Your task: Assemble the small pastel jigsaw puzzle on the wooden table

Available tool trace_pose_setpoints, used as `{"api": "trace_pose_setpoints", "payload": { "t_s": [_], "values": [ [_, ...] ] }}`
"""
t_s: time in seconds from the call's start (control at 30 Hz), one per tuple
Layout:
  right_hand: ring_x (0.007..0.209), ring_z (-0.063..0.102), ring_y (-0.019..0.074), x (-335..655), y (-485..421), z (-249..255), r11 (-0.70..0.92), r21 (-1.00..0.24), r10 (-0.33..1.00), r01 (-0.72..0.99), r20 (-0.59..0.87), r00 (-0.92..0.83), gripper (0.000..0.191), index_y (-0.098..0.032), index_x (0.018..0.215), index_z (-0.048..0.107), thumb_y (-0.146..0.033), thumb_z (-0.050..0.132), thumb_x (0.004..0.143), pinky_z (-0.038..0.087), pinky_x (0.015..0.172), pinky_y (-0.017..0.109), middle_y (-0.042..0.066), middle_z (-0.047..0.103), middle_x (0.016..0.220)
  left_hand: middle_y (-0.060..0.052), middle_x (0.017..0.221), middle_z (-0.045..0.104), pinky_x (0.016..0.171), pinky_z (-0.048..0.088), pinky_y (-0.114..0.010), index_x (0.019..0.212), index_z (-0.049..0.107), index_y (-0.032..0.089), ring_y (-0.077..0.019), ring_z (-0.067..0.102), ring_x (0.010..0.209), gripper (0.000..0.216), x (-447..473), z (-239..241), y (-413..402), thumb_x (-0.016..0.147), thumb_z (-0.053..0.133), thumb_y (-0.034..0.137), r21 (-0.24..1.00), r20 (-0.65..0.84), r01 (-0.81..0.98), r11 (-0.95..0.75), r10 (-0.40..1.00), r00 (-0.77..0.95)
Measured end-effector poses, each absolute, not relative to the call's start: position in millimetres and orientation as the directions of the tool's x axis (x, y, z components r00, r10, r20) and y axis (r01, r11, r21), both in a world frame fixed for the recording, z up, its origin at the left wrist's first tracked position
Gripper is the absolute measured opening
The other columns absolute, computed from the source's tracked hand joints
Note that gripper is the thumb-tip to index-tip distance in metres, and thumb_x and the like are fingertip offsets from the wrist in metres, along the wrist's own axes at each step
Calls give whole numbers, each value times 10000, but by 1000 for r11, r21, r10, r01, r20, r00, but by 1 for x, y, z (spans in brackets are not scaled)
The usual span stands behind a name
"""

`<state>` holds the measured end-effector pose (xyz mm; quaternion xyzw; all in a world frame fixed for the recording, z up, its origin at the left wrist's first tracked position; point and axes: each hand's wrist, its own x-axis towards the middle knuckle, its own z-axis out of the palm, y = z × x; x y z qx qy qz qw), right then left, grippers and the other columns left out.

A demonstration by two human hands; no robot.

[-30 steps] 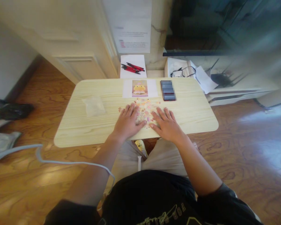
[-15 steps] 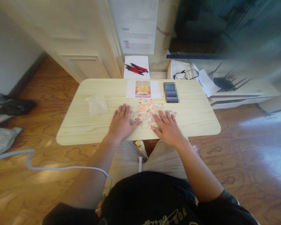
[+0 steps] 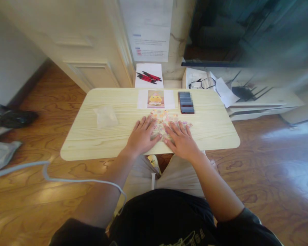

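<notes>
A heap of small pastel puzzle pieces (image 3: 164, 118) lies on the light wooden table (image 3: 92, 143). My left hand (image 3: 143, 136) lies flat on the heap's left side, fingers spread. My right hand (image 3: 181, 138) lies flat on its right side, fingers spread as well. Both palms press down and hold nothing. Just behind the pieces lies a reference picture of a yellow duck (image 3: 155, 99). Part of the heap is hidden under my hands.
A phone (image 3: 186, 102) lies right of the picture. A clear plastic bag (image 3: 105, 116) sits on the table's left. Red and black pens (image 3: 148, 77) lie on paper beyond the far edge. A grey cable (image 3: 66, 177) crosses the wooden floor at left.
Both hands have slid inward over the pieces, drawing the heap tighter together. Half a second ago they were spread wider apart.
</notes>
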<state>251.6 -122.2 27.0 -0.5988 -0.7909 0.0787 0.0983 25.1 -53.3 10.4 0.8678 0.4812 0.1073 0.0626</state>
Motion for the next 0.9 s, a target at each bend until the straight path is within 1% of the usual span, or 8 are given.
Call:
{"api": "trace_pose_setpoints", "payload": {
  "t_s": [0.1, 0.23, 0.4, 0.53, 0.63, 0.77, 0.83, 0.9],
  "values": [
    [1650, 178, 403, 251, -122, 25, 277, -241, 961, 930, 45, -274, 689, -281, 1708, 307, -579, 413, 1095, 178, 1313, 655, 68, 252, 1786, -90, 1777, 282, 1333, 245, -554, 1671, 376, 244, -371, 263, 1642, 755, 28, 12, -56, 1034, 464, 640, 186, 112, 825, -534, 845, 522],
    [1644, 209, 390, 255, -120, 22, 270, -235, 963, 934, 38, -269, 677, -264, 1701, 322, -572, 399, 1103, 184, 1312, 650, 82, 261, 1782, -94, 1770, 302, 1327, 260, -549, 1670, 379, 242, -369, 288, 1633, 752, 26, 11, -53, 1040, 435, 650, 169, 92, 846, -505, 863, 497],
    [1635, 236, 392, 259, -121, 23, 259, -242, 966, 935, 56, -253, 659, -239, 1664, 403, -583, 401, 1101, 177, 1313, 651, 102, 294, 1769, -108, 1771, 294, 1333, 250, -550, 1673, 364, 221, -363, 257, 1645, 757, 20, 8, -47, 1046, 426, 640, 201, 96, 855, -478, 878, 468],
    [1637, 232, 390, 258, -122, 25, 253, -273, 967, 928, 81, -240, 651, -242, 1659, 409, -570, 427, 1096, 198, 1312, 648, 104, 306, 1764, -127, 1756, 327, 1331, 262, -553, 1668, 357, 209, -362, 258, 1645, 754, 15, 6, -44, 1034, 494, 593, 273, 171, 830, -487, 873, 457],
    [1636, 237, 385, 256, -122, 25, 259, -297, 966, 919, 97, -241, 635, -262, 1653, 418, -558, 445, 1092, 217, 1307, 648, 101, 327, 1756, -145, 1712, 403, 1318, 302, -548, 1618, 428, 211, -341, 358, 1599, 655, 7, 6, -42, 1041, 513, 510, 357, 263, 806, -472, 879, 399],
    [1624, 268, 376, 255, -119, 26, 270, -313, 962, 911, 130, -241, 581, -252, 1620, 474, -496, 465, 1092, 220, 1313, 631, 104, 384, 1728, -129, 1505, 612, 1251, 428, -479, 1482, 554, 211, -272, 544, 1438, 469, -5, 2, -40, 1051, 480, 380, 539, 365, 737, -408, 901, 232],
    [1619, 280, 369, 254, -117, 25, 282, -312, 958, 907, 138, -251, 546, -244, 1592, 513, -459, 469, 1092, 219, 1317, 621, 98, 388, 1727, -108, 1400, 669, 1213, 468, -457, 1416, 598, 213, -255, 601, 1357, 413, -9, 0, -39, 1041, 478, 333, 601, 370, 701, -384, 911, 182],
    [1620, 279, 362, 251, -115, 24, 297, -312, 954, 902, 135, -268, 525, -240, 1574, 535, -437, 466, 1093, 221, 1318, 617, 88, 380, 1732, -88, 1355, 689, 1185, 493, -443, 1377, 623, 222, -247, 633, 1306, 387, -12, -1, -38, 1022, 489, 301, 634, 358, 676, -376, 917, 174]
  ]
}}
